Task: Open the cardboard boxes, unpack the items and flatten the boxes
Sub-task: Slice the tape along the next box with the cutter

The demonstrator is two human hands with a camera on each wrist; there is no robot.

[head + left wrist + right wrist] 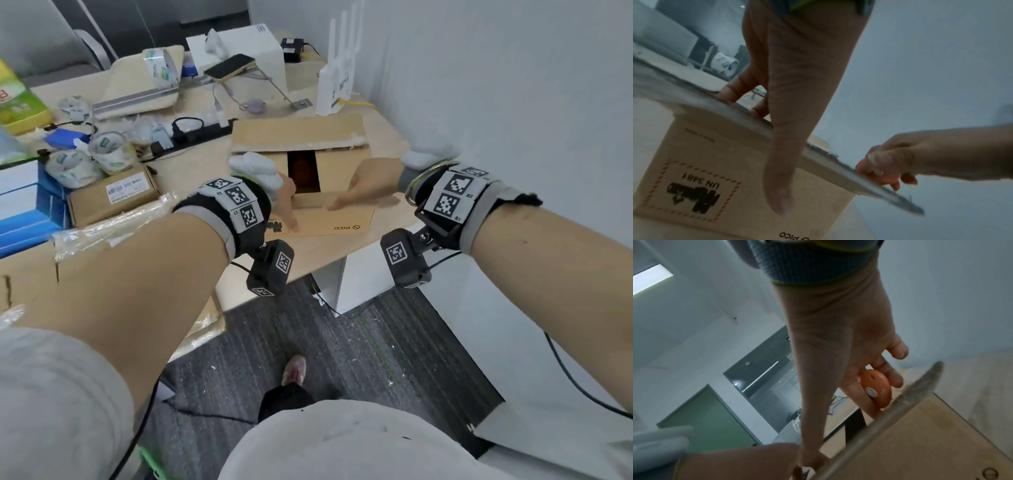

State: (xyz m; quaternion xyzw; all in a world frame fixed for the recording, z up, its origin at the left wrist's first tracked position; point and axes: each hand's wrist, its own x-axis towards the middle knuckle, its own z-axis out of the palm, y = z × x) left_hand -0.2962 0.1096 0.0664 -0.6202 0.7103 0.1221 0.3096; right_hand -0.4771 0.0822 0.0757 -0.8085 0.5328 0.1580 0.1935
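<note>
A brown cardboard box (pixel 337 171) printed PICO stands near the table's front edge. Its far flap (pixel 298 132) is folded back, and a dark gap (pixel 303 171) shows between the inner flaps. My left hand (pixel 286 202) grips the near flap (pixel 748 112), fingers on top and thumb (pixel 781 178) down the front wall beside the UN 3481 label (pixel 694 193). My right hand (pixel 366 185) holds a small orange cutter (pixel 877 388) in its curled fingers. Its forefinger and thumb pinch the same flap further right.
A small labelled carton (pixel 113 197), tape rolls (pixel 109 150), plastic wrap (pixel 109 222) and a power strip (pixel 202 133) crowd the table to the left. A white router (pixel 337 85) and a phone on a stand (pixel 229 66) sit behind. A white wall (pixel 513 102) is close on the right.
</note>
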